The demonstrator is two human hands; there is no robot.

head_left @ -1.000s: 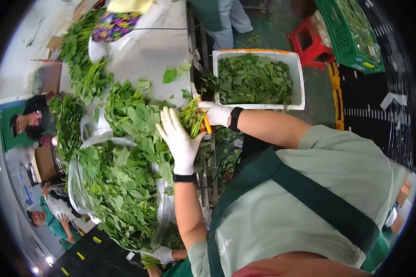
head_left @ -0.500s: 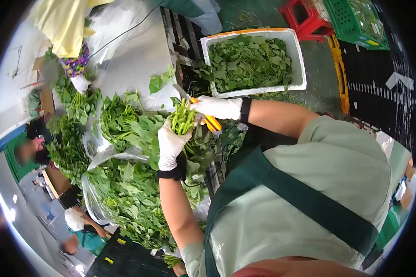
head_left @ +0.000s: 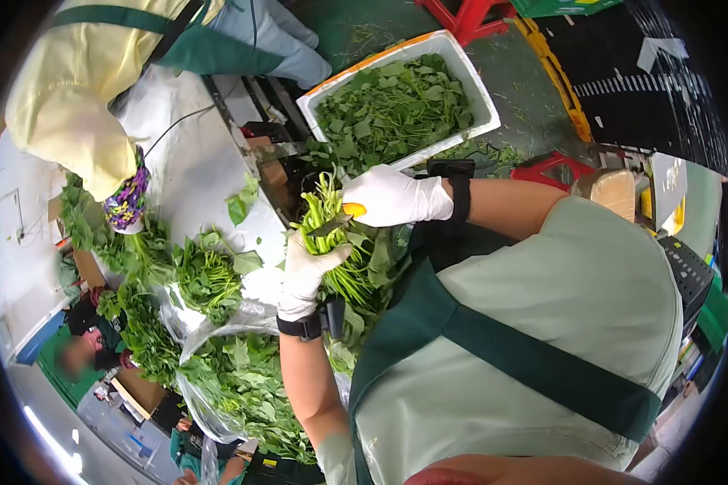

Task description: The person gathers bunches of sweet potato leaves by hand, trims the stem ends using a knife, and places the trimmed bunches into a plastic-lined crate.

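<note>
Nearer the chest, hands (head_left: pixel 344 234) (greens (head_left: pixel 325 212) upright now)

This was a produce-packing workroom, not a home kitchen. A long white table (head_left: pixel 194 174) carried heaps of leafy greens (head_left: pixel 206 279), a white foam crate (head_left: pixel 469 85) on the far green floor was full of cut leaves, and several aproned workers stood around.

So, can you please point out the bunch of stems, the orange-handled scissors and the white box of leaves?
bunch of stems (head_left: pixel 322 212), head view, on the cut stem ends.
orange-handled scissors (head_left: pixel 353 211), head view, on the orange handle.
white box of leaves (head_left: pixel 485 103), head view, on its right rim.
</note>
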